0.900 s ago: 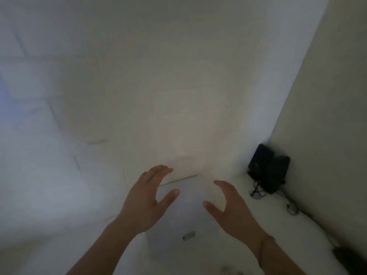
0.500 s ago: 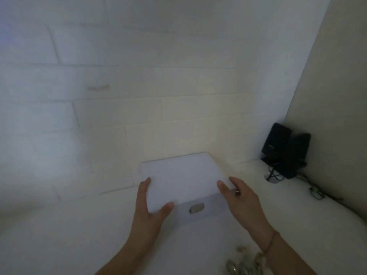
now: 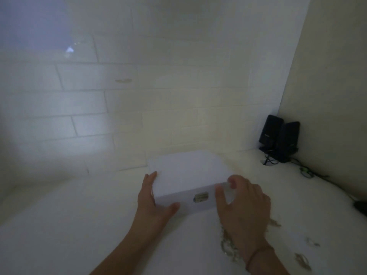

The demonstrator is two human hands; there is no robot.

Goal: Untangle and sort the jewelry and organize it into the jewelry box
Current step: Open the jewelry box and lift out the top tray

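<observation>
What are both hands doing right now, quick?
Left hand: holding the jewelry box at its left front corner.
Right hand: holding the box's right front corner.

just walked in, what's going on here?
A person holds a white box on the table with both hands: the left hand grips its left front corner, the right hand its right front corner. The lid is down, with the clasp on the front face between the thumbs. Tangled jewelry lies loose on the table by the right wrist, unsorted.
</observation>
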